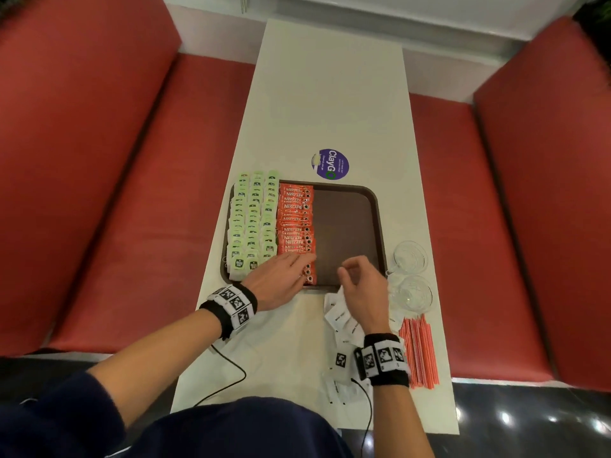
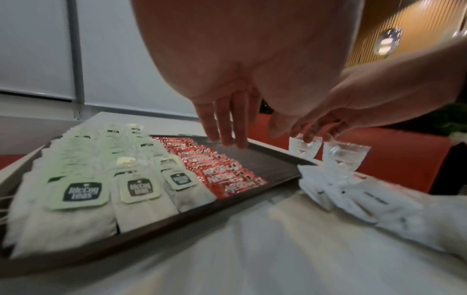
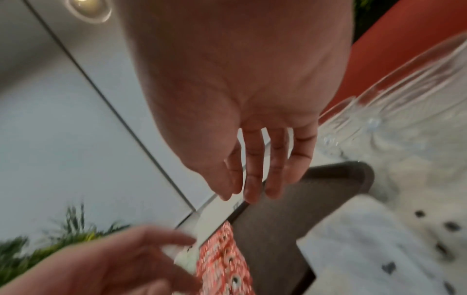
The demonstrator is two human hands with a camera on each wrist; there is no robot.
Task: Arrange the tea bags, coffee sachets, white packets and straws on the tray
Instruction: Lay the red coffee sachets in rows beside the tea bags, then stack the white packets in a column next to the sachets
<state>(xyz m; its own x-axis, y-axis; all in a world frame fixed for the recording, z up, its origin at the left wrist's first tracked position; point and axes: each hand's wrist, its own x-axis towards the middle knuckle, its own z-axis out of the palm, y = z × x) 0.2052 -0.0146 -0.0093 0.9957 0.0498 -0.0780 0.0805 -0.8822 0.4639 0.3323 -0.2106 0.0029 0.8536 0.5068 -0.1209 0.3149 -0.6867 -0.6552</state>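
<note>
Head view: tray (image 1: 377, 206) sits mid-tabletop (image 1: 330, 94); left part filled, right part bare.
Tea bags (image 1: 253, 223): three overlapping columns along the tray's left side; tags read "McCoy Teas" in the left wrist view.
Coffee sachets (image 1: 296, 219): one red column just right of the tea bags, printed "NESCAFE".
White packets (image 1: 340, 320): loose heap on the tabletop, near-right of the tray, not yet on it; dark print too blurred to read.
Straws (image 1: 418, 352): orange-striped bundle on the tabletop at the near right edge, off the tray.
Left hand (image 1: 281, 279): fingers (image 2: 222, 123) straight and together, lying over the near end of the coffee column; contact likely, nothing gripped.
Right hand (image 1: 362, 285): above the tray's near right part, fingers (image 3: 255, 171) loosely spread, holding nothing that I can see.
Other items: two clear glass cups (image 1: 411, 256) right of the tray; round purple sticker (image 1: 330, 163) beyond it reads "ClayGo".
Step (judgement): coffee column being squared off; white packets come next.
Next move (judgement): right hand drops back to the heap, pinches a few packets, lays them in a fresh column beside the coffee, leaving room for the straws.
</note>
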